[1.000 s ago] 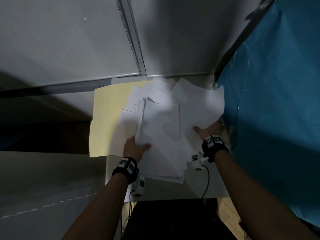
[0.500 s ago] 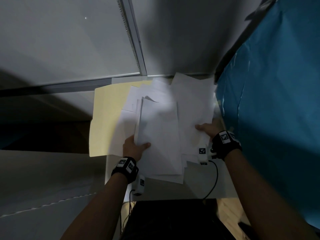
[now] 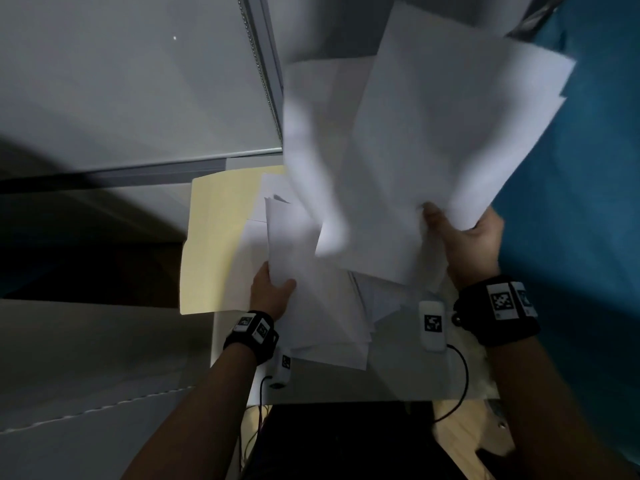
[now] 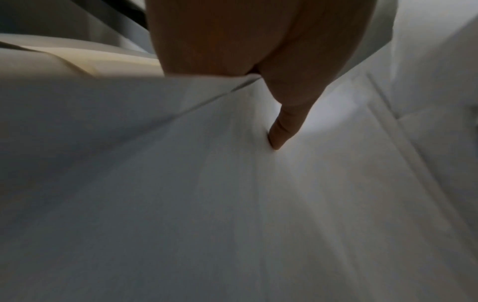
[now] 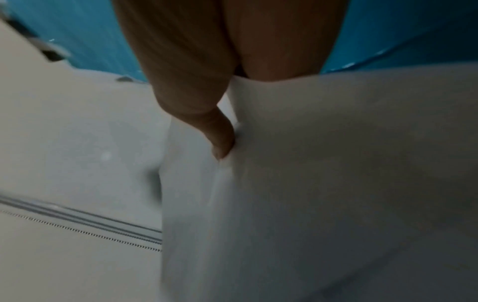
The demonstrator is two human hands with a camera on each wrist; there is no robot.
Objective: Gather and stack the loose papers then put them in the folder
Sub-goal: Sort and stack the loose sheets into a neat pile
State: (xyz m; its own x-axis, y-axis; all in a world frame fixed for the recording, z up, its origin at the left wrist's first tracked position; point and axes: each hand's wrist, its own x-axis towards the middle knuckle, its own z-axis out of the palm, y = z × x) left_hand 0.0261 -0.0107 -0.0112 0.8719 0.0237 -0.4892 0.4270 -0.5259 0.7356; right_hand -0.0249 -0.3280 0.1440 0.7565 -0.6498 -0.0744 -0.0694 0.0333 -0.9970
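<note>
Right hand pinching lifted sheets, left hand gripping lower stack; best lowered squarely on, edges aligned.

white papers, pale yellow folder, teal sheet, black wristbands

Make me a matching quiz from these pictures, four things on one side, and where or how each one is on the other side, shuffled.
Things:
1. right hand
2. left hand
3. folder
4. blue sheet

States:
A. lies pale yellow on the table, partly under papers
B. holds raised sheets up in the air
C. hangs along the right side
D. grips the lower stack at its left edge

Pairs: 1-B, 2-D, 3-A, 4-C
</note>
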